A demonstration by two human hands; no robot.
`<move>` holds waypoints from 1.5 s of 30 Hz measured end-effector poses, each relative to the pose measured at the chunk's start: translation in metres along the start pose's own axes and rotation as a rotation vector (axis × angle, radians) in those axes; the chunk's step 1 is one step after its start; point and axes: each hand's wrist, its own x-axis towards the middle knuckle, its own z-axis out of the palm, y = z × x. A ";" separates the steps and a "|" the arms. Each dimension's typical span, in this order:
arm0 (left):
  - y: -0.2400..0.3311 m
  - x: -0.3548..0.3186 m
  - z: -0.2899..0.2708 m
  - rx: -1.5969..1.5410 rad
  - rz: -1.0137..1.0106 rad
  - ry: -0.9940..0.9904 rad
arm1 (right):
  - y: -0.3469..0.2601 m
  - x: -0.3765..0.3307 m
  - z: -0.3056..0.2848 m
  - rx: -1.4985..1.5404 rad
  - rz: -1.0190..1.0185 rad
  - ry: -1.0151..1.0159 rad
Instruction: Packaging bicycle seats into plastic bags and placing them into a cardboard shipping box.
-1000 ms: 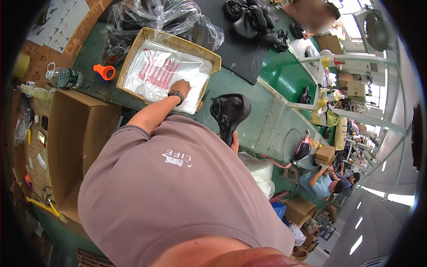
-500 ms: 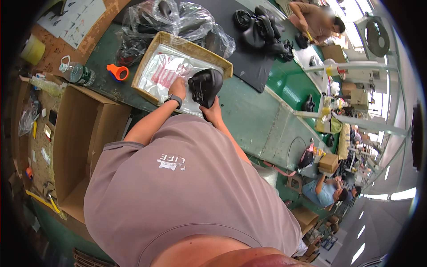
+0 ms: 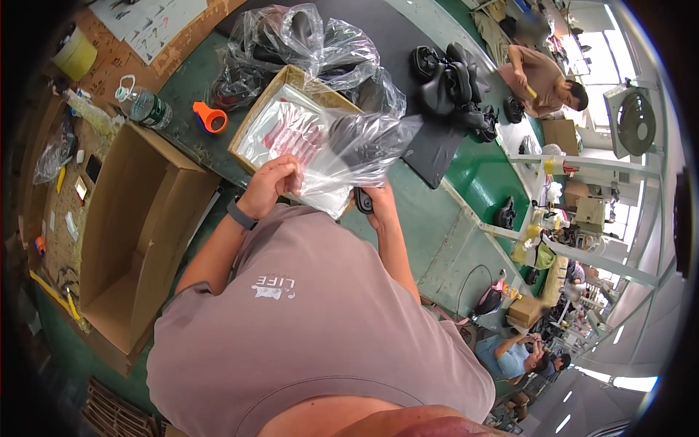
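Observation:
My right hand (image 3: 381, 207) is closed around one end of a black shoe (image 3: 363, 199). A clear plastic bag (image 3: 338, 180) covers most of the shoe, whose dark shape shows through the film. My left hand (image 3: 273, 183), with a dark band on its wrist, pinches the bag's edge to the left of the shoe. Both hands are at the near side of a shallow cardboard box (image 3: 245, 138), which holds a stack of clear bags with red print (image 3: 287, 131). The bag and shoe hang partly over the box's right end.
Bagged black shoes (image 3: 291, 36) lie beyond the box, and unbagged black shoes (image 3: 451, 84) are heaped to the right. An orange tape dispenser (image 3: 210, 117) and a plastic bottle (image 3: 144, 107) stand left. A large open carton (image 3: 135, 233) is at my left. A co-worker (image 3: 539, 80) works across.
The shoe, bare before, is now inside a clear bag. My left hand has moved from the bag stack to the bag's edge; my right hand has shifted right and nearer with the shoe.

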 end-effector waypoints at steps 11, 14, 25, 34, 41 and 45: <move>0.084 0.268 0.052 0.335 0.136 0.395 | -0.090 0.004 -0.002 -0.466 -0.415 -0.191; 0.074 0.318 -0.036 0.377 0.220 0.558 | -0.089 0.049 -0.109 -0.344 -0.397 0.290; -0.094 0.235 -0.020 0.810 0.077 0.729 | -0.279 0.340 -0.495 -0.387 -0.522 1.231; -0.153 0.199 -0.010 1.086 -0.192 0.451 | -0.259 0.332 -0.469 -0.414 -0.473 1.094; -0.165 0.241 0.023 1.528 -0.054 0.049 | -0.070 0.087 -0.401 -0.776 -0.420 1.074; -0.184 0.230 0.024 1.726 -0.139 -0.111 | 0.046 -0.041 -0.299 -1.347 -0.218 0.976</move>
